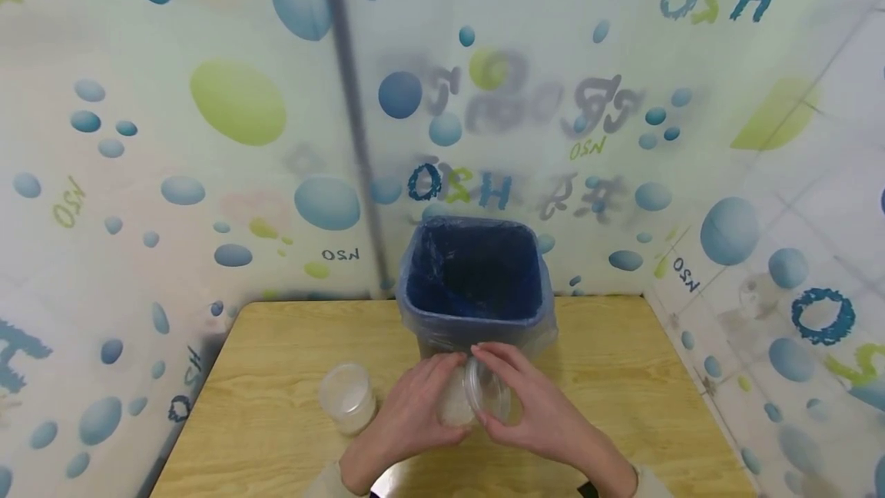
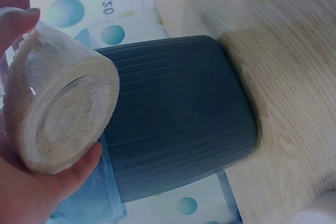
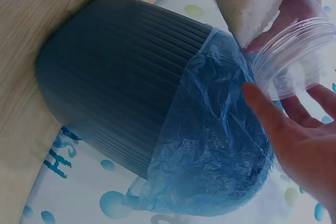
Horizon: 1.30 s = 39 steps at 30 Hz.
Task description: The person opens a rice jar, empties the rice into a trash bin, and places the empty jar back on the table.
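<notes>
My left hand (image 1: 418,410) grips a clear plastic jar (image 2: 79,98) that holds a pale, grainy dry substance (image 2: 73,124). That jar is tilted, and the substance lies in a slope along its side in the right wrist view. Opposite it, my right hand (image 1: 532,402) holds a second clear jar (image 3: 294,59) with a threaded rim, on its side. No contents show in this second jar. The two mouths face each other close together in front of the bin; whether they touch, I cannot tell.
Behind my hands a dark blue bin (image 1: 477,317) stands on the wooden table (image 1: 290,352), lined with a thin bluish bag (image 3: 210,145). Another clear jar (image 1: 348,398) stands left of my left hand. Patterned sheets (image 1: 235,198) surround the table at the back and sides.
</notes>
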Tool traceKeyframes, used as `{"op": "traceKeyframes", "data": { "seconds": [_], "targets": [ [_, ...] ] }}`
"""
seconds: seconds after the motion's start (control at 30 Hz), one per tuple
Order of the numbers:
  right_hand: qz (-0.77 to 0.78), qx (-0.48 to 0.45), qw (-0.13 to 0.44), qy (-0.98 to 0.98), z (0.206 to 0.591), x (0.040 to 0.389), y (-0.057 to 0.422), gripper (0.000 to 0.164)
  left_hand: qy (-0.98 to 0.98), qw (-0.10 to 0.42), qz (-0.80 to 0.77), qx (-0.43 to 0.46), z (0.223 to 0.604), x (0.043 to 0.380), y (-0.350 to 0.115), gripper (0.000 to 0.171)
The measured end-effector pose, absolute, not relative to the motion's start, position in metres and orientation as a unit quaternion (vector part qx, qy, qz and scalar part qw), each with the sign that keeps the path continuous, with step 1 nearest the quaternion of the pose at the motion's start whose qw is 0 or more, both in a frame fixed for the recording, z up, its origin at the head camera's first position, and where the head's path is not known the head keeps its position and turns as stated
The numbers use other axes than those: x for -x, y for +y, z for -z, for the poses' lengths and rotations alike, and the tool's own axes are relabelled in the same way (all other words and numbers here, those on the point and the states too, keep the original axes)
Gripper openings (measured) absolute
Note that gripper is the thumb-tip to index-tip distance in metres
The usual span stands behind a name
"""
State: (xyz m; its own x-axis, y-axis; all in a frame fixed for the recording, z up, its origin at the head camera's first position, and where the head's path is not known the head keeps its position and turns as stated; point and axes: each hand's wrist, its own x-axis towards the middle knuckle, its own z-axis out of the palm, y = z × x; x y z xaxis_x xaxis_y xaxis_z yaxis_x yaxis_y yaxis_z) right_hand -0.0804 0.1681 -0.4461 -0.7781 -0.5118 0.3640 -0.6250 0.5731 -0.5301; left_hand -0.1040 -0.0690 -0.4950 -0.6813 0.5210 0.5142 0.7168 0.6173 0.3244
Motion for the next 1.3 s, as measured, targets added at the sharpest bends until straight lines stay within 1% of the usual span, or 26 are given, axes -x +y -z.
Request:
{"op": "traceKeyframes", "data": {
  "seconds": [0.1, 0.33, 0.57, 0.7, 0.87, 0.97, 1.17, 1.3],
  "targets": [
    [-0.340, -0.312, 0.077, -0.884, 0.4454, 0.0801, 0.1689, 0.079, -0.881, 0.184, 0.260, 0.350, 0.4935, 0.1037, -0.0689, 0.099],
    [-0.390, -0.211, 0.033, -0.896, 0.4438, 0.0785, 0.1669, 0.074, -0.885, 0.175, 0.265, 0.341, 0.4922, 0.1014, -0.0680, 0.097],
    [-0.333, -0.188, 0.035, -0.923, 0.4413, 0.0756, 0.1619, 0.078, -0.882, 0.183, 0.275, 0.337, 0.4903, 0.0991, -0.0645, 0.097],
    [-0.338, -0.204, 0.036, -0.918, 0.4405, 0.0760, 0.1613, 0.077, -0.881, 0.190, 0.268, 0.340, 0.4902, 0.0993, -0.0648, 0.096],
    [-0.320, -0.255, 0.064, -0.910, 0.4411, 0.0788, 0.1638, 0.074, -0.881, 0.196, 0.260, 0.342, 0.4906, 0.1008, -0.0658, 0.097],
    [-0.324, -0.283, 0.068, -0.900, 0.4406, 0.0796, 0.1652, 0.073, -0.884, 0.193, 0.255, 0.342, 0.4910, 0.1008, -0.0662, 0.097],
    [-0.342, -0.318, 0.051, -0.883, 0.4394, 0.0788, 0.1688, 0.073, -0.885, 0.185, 0.253, 0.344, 0.4904, 0.1003, -0.0667, 0.097],
    [-0.348, -0.313, 0.034, -0.883, 0.4386, 0.0775, 0.1710, 0.076, -0.885, 0.181, 0.253, 0.347, 0.4904, 0.1001, -0.0673, 0.097]
  ]
}}
